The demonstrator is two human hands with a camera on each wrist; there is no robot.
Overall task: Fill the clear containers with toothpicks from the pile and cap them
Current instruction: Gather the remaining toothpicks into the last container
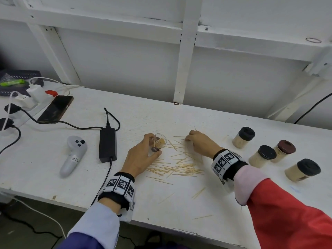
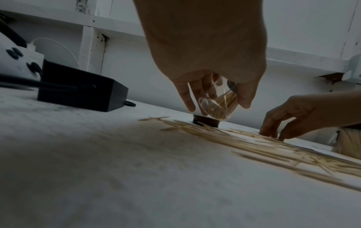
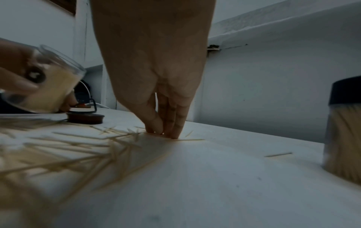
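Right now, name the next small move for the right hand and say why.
Probably pinch up a few toothpicks and carry them to the clear container. The right hand has its fingertips down on the pile, while the left hand holds that container tilted, uncapped and only partly filled.

Pale tan toothpicks (image 1: 179,164) are lying scattered over the white table (image 1: 179,203). The clear container (image 1: 160,141) is showing tan sticks through its wall, beside a dark brown cap (image 3: 85,118). Three capped jars are wearing black lids (image 1: 247,133), one a dark red lid (image 1: 286,146). Wristbands are showing black-and-white square patterns (image 1: 120,184); one sleeve (image 1: 291,216) is glowing red.
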